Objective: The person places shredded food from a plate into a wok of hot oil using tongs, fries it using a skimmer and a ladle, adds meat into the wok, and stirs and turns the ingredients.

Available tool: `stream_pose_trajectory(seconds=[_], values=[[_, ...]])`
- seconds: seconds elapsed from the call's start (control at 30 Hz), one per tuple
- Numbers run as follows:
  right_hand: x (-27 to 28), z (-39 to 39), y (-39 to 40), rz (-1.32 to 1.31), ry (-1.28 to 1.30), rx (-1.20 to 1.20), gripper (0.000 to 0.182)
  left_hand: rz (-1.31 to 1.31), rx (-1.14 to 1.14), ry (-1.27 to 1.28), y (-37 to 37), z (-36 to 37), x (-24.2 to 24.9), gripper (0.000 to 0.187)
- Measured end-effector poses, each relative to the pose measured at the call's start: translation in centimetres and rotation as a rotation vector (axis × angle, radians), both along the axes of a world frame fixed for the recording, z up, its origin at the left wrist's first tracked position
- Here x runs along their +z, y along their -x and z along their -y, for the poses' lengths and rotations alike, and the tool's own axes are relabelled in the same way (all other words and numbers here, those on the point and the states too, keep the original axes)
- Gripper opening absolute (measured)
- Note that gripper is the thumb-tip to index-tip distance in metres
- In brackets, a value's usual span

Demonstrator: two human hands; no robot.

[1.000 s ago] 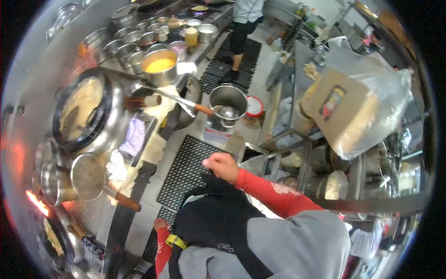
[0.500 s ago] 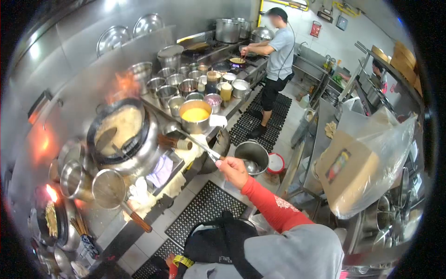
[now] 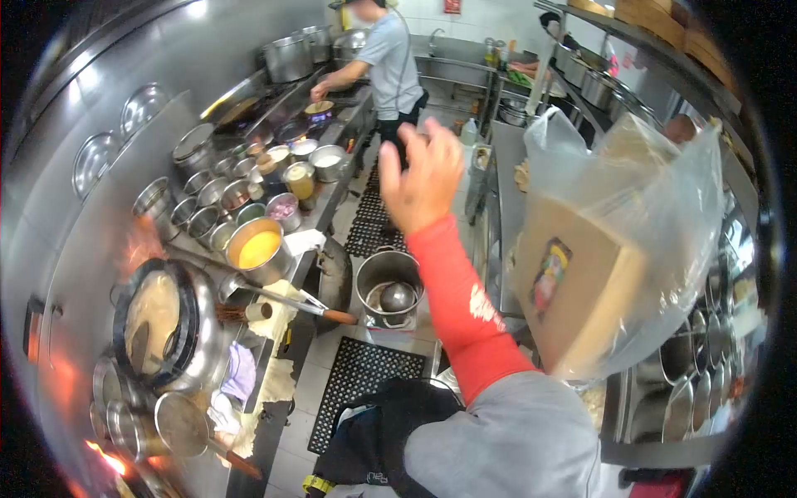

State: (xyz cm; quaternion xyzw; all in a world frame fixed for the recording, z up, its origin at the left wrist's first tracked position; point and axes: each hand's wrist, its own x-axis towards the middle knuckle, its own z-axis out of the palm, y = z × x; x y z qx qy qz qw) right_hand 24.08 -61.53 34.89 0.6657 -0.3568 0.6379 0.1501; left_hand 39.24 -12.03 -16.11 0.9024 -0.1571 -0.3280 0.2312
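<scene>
The right hand (image 3: pixel 425 176) was raised in front of the head camera, at the end of a red sleeve (image 3: pixel 455 307), with the fingers spread loosely and curled a little. Its grip was wide and it held nothing. It touched no object; in the view it overlapped the floor mats and the legs of a co-worker (image 3: pixel 383 62) who stood farther down the line at a burner with a pan (image 3: pixel 319 108).

The left hand was not clearly in view; only a yellow band (image 3: pixel 315 483) showed at the bottom edge beside a dark apron (image 3: pixel 374 436), so I cannot tell its grip.

Just to the right of the raised hand hung a clear plastic bag (image 3: pixel 656 191) with a brown cardboard box (image 3: pixel 573 282) inside it, bearing a coloured label. What held the bag up cannot be seen.

Below the hand, on the floor, stood a steel pot (image 3: pixel 388 282) with a ladle bowl in it. On the steel desk (image 3: pixel 303 319) to the left sat a wok (image 3: pixel 158 319) of pale food, a bowl of yellow liquid (image 3: pixel 258 249), and rows of small steel tubs (image 3: pixel 217 199). A long ladle (image 3: pixel 286 297) with a wooden grip lay across the desk edge, pointing toward the pot. Flame (image 3: pixel 104 456) showed at the lower left near a strainer (image 3: pixel 184 425).
</scene>
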Motion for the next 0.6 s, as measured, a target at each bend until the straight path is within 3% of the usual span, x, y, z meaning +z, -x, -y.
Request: stream_pose_trajectory(seconds=[0.07,0.23,0.33,0.4,0.47,0.57,0.6], values=[[3.6,3.3,2.9,-0.035,-0.069,-0.300,0.040,-0.011,-0.061,0.011,-0.8,1.3,0.1,0.023],[7.6,8.6,8.8,0.069,-0.442,-0.671,0.055,-0.035,-0.212,0.024,-2.6,3.3,-0.8,0.022],[8.2,10.0,10.0,0.439,-0.592,-0.575,0.057,-0.046,-0.293,0.029,-3.4,4.8,-1.6,0.022],[9.4,10.4,10.6,0.699,-0.787,-0.377,0.049,-0.044,-0.340,0.023,-4.0,5.5,-1.9,0.022],[7.1,19.5,15.0,0.488,-0.944,-0.132,0.034,-0.048,-0.377,0.018,-4.5,6.1,-2.2,0.022],[9.4,17.5,16.6,0.036,-0.833,-0.356,0.023,-0.048,-0.427,0.011,-5.0,6.5,-2.6,0.022],[9.6,18.3,16.9,-0.171,-0.619,-0.510,0.021,-0.050,-0.438,0.009,-5.2,6.5,-2.7,0.022]])
